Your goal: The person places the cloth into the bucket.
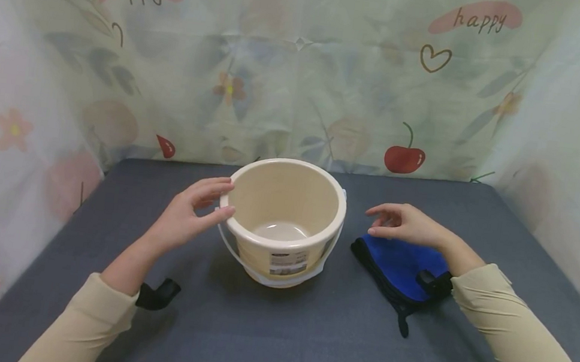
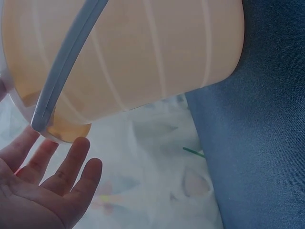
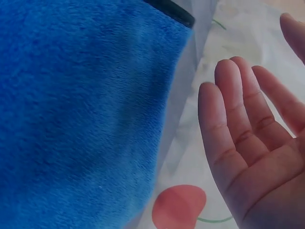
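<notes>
A cream plastic bucket [image 1: 287,205] stands upright on the table, with a printed label on its front and its pale handle [image 1: 269,280] hanging down. My left hand [image 1: 194,205] is at the left side of the bucket's rim, fingers loosely bent and spread; the fingertips and thumb reach the rim without curling round it. In the left wrist view, the fingers [image 2: 71,167] lie close to the rim and the grey-looking handle. Above a blue fleecy cloth [image 1: 394,265] with black edging and a hanging loop hovers my right hand [image 1: 406,224], relaxed and holding nothing.
The dark grey tabletop [image 1: 259,340] extends around the bucket and cloth. A patterned curtain [image 1: 298,73] with cherries and lettering hangs behind and along both sides. Black wrist-worn pieces [image 1: 159,295] stick out under each wrist; the right one overlaps the cloth in view.
</notes>
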`<state>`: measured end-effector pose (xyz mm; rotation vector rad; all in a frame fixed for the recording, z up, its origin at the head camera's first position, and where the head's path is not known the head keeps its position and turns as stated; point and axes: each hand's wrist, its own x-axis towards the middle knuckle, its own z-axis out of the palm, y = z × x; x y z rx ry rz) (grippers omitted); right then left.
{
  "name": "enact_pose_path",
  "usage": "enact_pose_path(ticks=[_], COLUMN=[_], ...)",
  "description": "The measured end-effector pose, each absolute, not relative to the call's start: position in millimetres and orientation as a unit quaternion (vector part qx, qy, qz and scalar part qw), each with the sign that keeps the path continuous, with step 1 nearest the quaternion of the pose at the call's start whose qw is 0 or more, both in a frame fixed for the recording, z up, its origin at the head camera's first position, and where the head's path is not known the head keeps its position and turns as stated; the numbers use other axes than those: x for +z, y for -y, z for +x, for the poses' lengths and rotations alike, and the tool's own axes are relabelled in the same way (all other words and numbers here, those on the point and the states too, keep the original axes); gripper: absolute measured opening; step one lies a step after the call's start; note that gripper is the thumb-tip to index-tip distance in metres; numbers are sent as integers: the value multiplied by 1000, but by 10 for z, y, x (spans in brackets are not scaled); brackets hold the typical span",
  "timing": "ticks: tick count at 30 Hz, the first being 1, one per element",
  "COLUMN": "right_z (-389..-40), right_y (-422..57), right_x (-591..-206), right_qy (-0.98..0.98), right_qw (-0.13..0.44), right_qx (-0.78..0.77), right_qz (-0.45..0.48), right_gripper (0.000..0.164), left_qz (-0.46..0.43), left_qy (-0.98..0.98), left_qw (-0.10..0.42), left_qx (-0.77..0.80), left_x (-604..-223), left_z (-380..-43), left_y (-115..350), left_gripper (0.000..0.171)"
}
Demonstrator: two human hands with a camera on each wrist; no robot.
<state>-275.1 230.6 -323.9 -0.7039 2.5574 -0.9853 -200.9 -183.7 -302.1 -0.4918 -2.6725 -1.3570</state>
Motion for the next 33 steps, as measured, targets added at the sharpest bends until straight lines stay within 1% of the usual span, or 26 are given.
enact_pose_path(ticks=[8,19,24,33], right_z=[-2782,-2803,-2814,-2818], right_y=[-2300,-2306,-2300,-2279], right_x=[-3373,-3505,-3557,-3610], right_qy=[-887,-883,-884,-892], right_qw=[206,243,246,235], right_qx=[-342,-333,-331,-316], right_qz=[-233,-225,-221,-223], right_gripper=[56,62,62,61], left_qz=[-162,-152,-149,-149], left_qy=[876,879,880,879], left_qw=[50,47,46,44], left_qx=[-451,-449,-448,-452], left_x=[-3027,-3036,-3035,-3034], left_z=[-2015,-2019,-2017,-2015], left_y=[1836,1838,1839,1838], left_gripper=[50,53,53,52])
